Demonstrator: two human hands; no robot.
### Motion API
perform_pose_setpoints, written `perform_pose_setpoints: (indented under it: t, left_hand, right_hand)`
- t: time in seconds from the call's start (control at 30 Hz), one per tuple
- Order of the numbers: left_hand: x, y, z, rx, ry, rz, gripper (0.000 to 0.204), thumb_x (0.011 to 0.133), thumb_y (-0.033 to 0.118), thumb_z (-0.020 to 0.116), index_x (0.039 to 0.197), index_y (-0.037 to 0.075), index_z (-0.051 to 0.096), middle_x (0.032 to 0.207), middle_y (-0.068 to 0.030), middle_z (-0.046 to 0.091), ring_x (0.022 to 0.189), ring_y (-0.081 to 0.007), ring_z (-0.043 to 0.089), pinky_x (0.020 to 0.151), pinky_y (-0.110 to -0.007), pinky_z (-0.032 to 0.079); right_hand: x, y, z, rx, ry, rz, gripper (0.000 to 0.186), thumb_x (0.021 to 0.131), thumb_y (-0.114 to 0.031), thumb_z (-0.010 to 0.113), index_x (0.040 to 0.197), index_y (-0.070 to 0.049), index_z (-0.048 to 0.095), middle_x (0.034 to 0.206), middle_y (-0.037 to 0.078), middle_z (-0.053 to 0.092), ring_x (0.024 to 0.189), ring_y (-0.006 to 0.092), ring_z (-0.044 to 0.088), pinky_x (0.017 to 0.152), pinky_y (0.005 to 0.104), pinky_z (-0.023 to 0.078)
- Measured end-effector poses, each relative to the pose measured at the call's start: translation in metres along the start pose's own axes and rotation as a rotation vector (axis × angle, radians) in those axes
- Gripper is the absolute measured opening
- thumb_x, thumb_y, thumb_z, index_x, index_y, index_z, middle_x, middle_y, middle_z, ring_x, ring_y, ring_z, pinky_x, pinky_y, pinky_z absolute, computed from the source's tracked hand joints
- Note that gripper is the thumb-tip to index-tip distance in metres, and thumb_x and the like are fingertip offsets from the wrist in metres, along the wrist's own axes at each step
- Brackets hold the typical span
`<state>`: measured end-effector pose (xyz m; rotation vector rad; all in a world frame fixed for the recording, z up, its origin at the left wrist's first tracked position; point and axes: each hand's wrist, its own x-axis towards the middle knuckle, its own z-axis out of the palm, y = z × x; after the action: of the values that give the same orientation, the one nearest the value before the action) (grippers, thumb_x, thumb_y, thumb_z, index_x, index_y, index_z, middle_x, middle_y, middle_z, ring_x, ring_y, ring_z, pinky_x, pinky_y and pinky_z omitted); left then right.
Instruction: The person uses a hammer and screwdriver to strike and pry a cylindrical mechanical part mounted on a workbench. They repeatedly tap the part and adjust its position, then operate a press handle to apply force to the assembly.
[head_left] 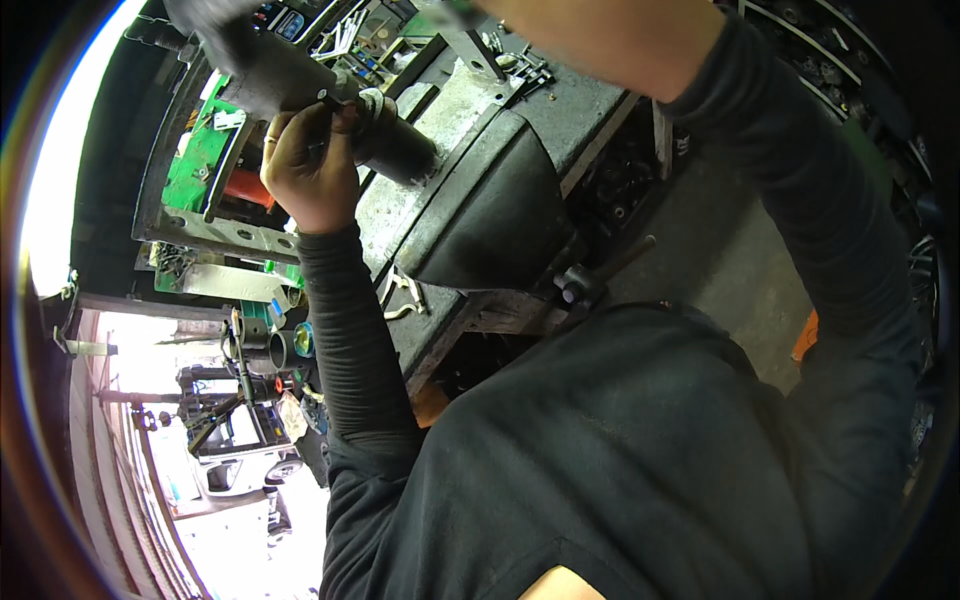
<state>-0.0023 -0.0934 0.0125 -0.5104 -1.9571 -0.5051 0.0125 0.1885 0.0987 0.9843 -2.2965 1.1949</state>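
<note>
The vise, dark and rounded, sits on the bench in front of the person. To its left, the left forearm, in a dark ribbed sleeve, reaches forward nearly straight past the vise, wrist in line with the arm. The left hand is closed, knuckles outward, thumb and fingers pinching a small dark rod just beside a pale metal ring. That ring surrounds a dark cylinder, which lies beyond the vise and to its left, its near end close to the vise's far edge; whether the two touch is hard to tell.

The right arm swings wide of the vise on its right side, elbow bent outward, forearm slanting up and inward. The right hand is held high beyond the vise, pointing left and blurred; its fingers run out of view, so I cannot tell whether it grips anything. A blurred grey object shows far to the vise's left. Pliers lie just left of the vise, on its near side.
</note>
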Motion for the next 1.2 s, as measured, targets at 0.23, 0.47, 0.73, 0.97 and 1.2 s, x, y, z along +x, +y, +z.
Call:
perform_pose_setpoints:
  t: [0.23,0.47,0.73,0.97,1.2]
  left_hand:
    - [0.002,-0.004,0.000,0.004,-0.002,-0.007,0.018,0.076,0.009,0.079,0.086,-0.004,0.069,0.079,-0.0088,0.064,0.072,-0.0177,0.061,0.069,-0.029,0.049]
    - [-0.008,0.007,-0.009,-0.362,0.163,-0.294,0.012,0.087,0.004,0.069,0.096,-0.002,0.065,0.089,-0.0018,0.060,0.081,-0.0112,0.058,0.074,-0.024,0.046]
    - [-0.087,0.067,-0.062,-0.349,0.436,-0.360,0.017,0.098,0.011,0.054,0.107,-0.003,0.055,0.091,-0.0148,0.063,0.072,-0.0176,0.059,0.058,-0.026,0.047]
    - [-0.207,0.019,-0.137,0.244,0.643,-0.905,0.014,0.098,0.012,0.057,0.101,-0.001,0.060,0.089,-0.0087,0.066,0.066,-0.0102,0.058,0.060,-0.023,0.048]
    - [-0.352,-0.070,-0.127,-0.047,0.712,-1.686,0.019,0.090,0.016,0.064,0.094,-0.003,0.063,0.066,-0.0059,0.059,0.048,-0.0142,0.057,0.041,-0.026,0.045]
  right_hand:
    - [-0.013,0.046,-0.002,0.038,0.082,-0.320,0.014,0.091,-0.010,0.055,0.095,0.003,0.060,0.073,0.013,0.060,0.059,0.0189,0.056,0.056,0.0321,0.047]
    - [-0.055,0.116,0.008,0.470,0.115,0.039,0.038,0.098,-0.028,0.056,0.126,-0.002,0.056,0.069,-0.002,0.052,0.056,0.0053,0.045,0.051,0.0222,0.036]
    - [-0.196,0.264,0.041,0.632,0.002,0.688,0.030,0.096,-0.032,0.056,0.092,-0.002,0.055,0.056,0.002,0.048,0.039,0.0077,0.042,0.036,0.0229,0.032]
    - [-0.448,0.487,0.117,-0.191,-0.264,1.279,0.048,0.078,-0.026,0.077,0.102,0.009,0.055,0.091,0.027,0.065,0.085,0.0351,0.067,0.077,0.0461,0.051]
    - [-0.517,0.494,0.124,-0.404,-0.341,1.534,0.043,0.078,-0.024,0.076,0.099,0.009,0.056,0.086,0.025,0.063,0.080,0.0344,0.065,0.072,0.0460,0.050]
